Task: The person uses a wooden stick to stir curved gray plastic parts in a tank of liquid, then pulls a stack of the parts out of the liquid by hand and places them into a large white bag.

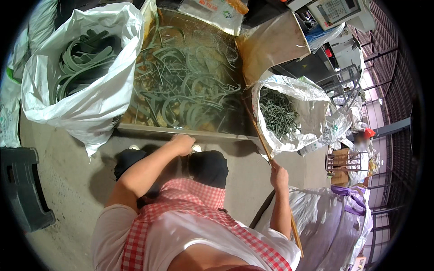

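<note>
Near the white scrap-filled plastic sack [313, 117], my right hand [279, 175] clasps a thin wooden stick [263, 142] whose swing could snag it, my left hand [183, 144] curled, hold unclear.

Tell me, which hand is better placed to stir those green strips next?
Probably the right hand: it holds the long stick beside the tank. The left hand sits at its near edge, showing no tool.

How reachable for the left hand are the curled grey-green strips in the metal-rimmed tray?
Likely yes: the left hand is by the tray's front rim, with only that edge before the strips.
</note>
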Demonstrator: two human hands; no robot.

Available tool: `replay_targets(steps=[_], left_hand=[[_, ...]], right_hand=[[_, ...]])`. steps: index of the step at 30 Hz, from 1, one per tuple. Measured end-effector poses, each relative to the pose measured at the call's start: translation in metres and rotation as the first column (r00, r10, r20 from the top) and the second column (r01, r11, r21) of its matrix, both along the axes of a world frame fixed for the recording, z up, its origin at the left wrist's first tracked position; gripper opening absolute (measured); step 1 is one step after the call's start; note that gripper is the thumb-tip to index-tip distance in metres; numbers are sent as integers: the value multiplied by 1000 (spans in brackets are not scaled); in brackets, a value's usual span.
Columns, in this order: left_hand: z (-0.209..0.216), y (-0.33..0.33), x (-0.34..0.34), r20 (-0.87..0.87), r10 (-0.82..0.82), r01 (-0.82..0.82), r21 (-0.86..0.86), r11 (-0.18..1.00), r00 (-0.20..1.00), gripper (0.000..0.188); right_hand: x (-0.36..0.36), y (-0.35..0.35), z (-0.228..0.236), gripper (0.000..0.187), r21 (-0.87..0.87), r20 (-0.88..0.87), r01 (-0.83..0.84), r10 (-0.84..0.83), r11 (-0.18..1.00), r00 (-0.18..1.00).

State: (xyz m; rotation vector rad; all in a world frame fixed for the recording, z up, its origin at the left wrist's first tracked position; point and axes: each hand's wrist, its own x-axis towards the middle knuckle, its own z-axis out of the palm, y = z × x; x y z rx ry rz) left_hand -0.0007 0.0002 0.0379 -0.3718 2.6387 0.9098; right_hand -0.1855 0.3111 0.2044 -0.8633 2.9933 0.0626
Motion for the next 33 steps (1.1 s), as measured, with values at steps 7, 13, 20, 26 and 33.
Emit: replay_targets(steps=[7, 13, 20, 26, 33], left_hand=[[-7, -3, -1, -42, 18, -18, 10, 1000, 999, 41], [-6, -2, -1, -5, 6, -5, 5, 1000, 1000, 41], [-9, 4, -8, -29, -15, 15, 10, 1000, 999, 43], [-12, -1, -6, 6, 10, -10, 11, 1000, 1000, 42], [-9, 3, -9, -30, -10, 10, 7, 1000, 1000, 40]], right_hand=[[-16, -10, -40, 36, -145, 39, 11, -5, 989, 999], [-14, -21, -25, 36, -232, 130, 101, -72, 967, 989], [-82, -71, -75, 33, -22, -63, 65, -66, 998, 996], [-115, -98, -95, 32, 56, 19, 100, -101, 993, 995], [-168, -110, -110, 32, -100, 405, 133, -82, 986, 911]])
